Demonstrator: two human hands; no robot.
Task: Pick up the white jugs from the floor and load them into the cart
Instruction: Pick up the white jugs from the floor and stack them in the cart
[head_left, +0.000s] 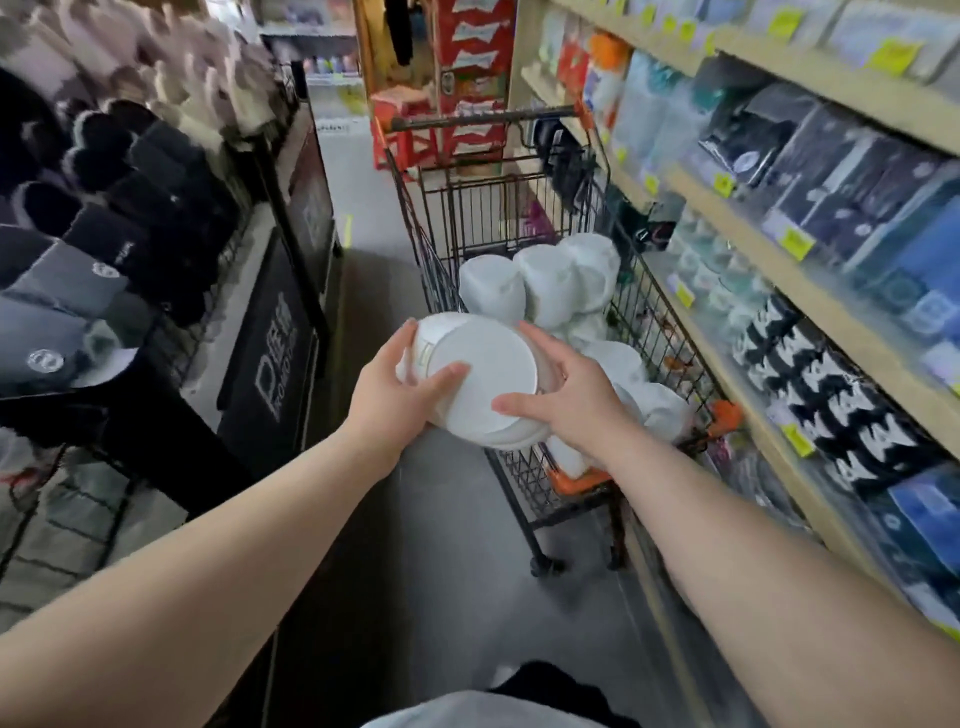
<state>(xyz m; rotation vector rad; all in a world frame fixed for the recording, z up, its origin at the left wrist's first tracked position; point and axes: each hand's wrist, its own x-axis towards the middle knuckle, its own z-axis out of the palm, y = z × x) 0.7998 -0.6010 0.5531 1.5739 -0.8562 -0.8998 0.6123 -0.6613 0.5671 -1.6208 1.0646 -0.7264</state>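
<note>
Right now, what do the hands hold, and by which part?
One white jug, held by its body: left hand on its left side, right hand on its right, both thumbs on the flat base.

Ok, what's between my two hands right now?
A round white plastic jug, flat base facing the camera, fills the gap: the left hand and right hand grip its sides by the black wire cart's near end. Head view shows it.

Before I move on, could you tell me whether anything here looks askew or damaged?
The white plastic jugs in the black wire cart lie heaped at mixed angles, not upright; no spill or damage shows.
</note>
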